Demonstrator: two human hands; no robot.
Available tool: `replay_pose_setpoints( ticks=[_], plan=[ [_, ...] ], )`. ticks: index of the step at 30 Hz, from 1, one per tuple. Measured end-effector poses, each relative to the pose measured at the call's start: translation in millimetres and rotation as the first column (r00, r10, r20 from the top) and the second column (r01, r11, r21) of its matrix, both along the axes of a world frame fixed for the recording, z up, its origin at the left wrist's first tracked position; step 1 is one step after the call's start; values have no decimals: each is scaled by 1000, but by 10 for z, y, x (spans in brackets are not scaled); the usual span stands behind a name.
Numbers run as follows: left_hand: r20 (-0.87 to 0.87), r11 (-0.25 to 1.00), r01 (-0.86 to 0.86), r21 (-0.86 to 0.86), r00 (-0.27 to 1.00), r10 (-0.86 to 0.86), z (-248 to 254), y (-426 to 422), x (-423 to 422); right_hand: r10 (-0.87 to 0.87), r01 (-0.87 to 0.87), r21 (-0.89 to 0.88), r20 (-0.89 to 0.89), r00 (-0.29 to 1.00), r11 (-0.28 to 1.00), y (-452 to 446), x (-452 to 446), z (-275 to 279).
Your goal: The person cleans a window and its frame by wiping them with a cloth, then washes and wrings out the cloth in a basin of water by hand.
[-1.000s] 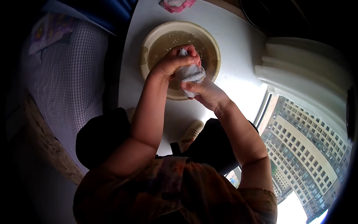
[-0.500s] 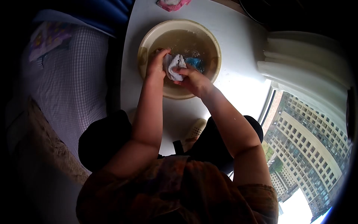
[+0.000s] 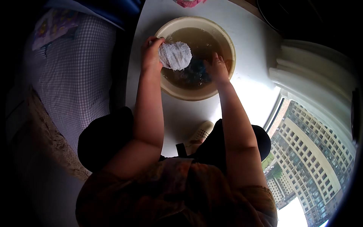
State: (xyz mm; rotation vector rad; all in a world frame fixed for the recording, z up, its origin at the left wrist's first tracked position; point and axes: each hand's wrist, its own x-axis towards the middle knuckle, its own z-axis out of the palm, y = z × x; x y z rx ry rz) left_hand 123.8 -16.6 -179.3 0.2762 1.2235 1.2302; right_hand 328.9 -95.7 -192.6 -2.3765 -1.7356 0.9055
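Note:
A round cream basin [image 3: 181,94] of cloudy water stands on a white surface. At its left rim my left hand [image 3: 152,53] is closed on a white fluffy cloth [image 3: 175,56], which is spread out above the water. My right hand [image 3: 218,69] is open at the right side of the basin, its fingers apart and partly at the water. Something dark blue [image 3: 198,70] shows under the water beside those fingers; its shape is blurred.
A pink and white cloth [image 3: 189,3] lies beyond the basin on the white surface [image 3: 177,121]. To the left is a checked cover [image 3: 89,72]. A white curtain [image 3: 314,72] and a window [image 3: 302,147] are on the right. A cream shoe [image 3: 204,129] shows below the basin.
My hands have moved apart. My left hand has kept the white cloth, which is now flatter, while my right hand has let go of it and moved right, to the water.

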Motion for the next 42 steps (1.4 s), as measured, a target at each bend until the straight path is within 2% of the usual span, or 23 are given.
replay_pose_setpoints(
  ticks=[1,3,5,7,8,9,10,11,13,16,19,22,23,25,26,27,29,31,35,37,38,39,42],
  plan=[
    [-21,998,58,22,998,-57,47,12,13,1,-1,1,4,1000,1000,-37,-134,10],
    [39,998,66,2,997,-66,-2,-22,63,140,-111,-290,81,987,950,-120,-349,-70],
    [95,997,77,-18,993,-75,-56,-48,55,160,-134,-255,84,984,958,-191,-339,-434],
    [109,972,230,-53,969,-223,-103,-68,-4,168,-145,-223,86,982,964,-184,-239,-747],
    [106,944,326,-46,942,-320,-127,-60,-63,-228,144,-249,-350,909,958,-140,-78,-813],
    [113,945,323,-51,942,-316,-161,-92,-59,-539,369,-395,-663,519,841,-152,44,-881],
    [121,905,418,-79,905,-407,-160,-124,-46,-697,495,-566,-708,117,659,-87,-27,-404],
    [132,856,509,-96,859,-496,-154,-129,-13,-695,499,-560,-708,127,661,-58,34,-365],
    [155,747,652,-130,758,-634,-125,-200,102,-699,382,-707,-690,-190,595,-2,188,-285],
    [280,694,720,5,665,-692,-80,-284,345,-616,392,-638,-762,-198,663,95,166,91],
    [346,660,749,-60,636,-690,-143,-331,485,-601,513,-586,-783,-159,627,108,-42,501],
    [179,669,732,-133,681,-710,-55,-378,632,-444,513,-297,-876,189,805,114,-134,427],
    [116,685,715,-140,699,-706,54,-397,655,-445,512,-134,-704,553,849,98,-180,293],
    [87,691,712,-128,702,-707,53,-370,611,-465,500,-95,-543,699,861,65,-202,163],
    [168,611,785,-101,619,-767,-53,-364,571,-646,622,-398,-725,237,675,85,-210,193],
    [242,525,848,-66,525,-816,-153,-343,569,-638,626,-386,-731,242,678,94,-139,152],
    [212,623,778,-86,625,-751,65,-396,585,-677,550,-661,-703,-217,510,109,36,-1],
    [434,733,674,93,635,-639,13,-401,494,-600,632,-555,-781,-172,541,136,124,60],
    [366,687,726,16,636,-680,-109,-345,410,-485,779,-461,-843,-235,425,233,139,312],
    [393,670,738,75,596,-700,-303,-441,577,-508,724,-458,-844,-172,516,188,93,293],
    [449,690,723,-28,626,-638,-75,-492,621,-442,684,-410,-886,-141,603,175,-1,362],
    [464,681,731,-38,617,-636,-401,-545,690,-502,751,-258,-858,112,608,162,-105,428],
    [398,721,687,-90,688,-606,118,-481,683,-498,723,-143,-812,305,676,148,-47,406]
  ],
)
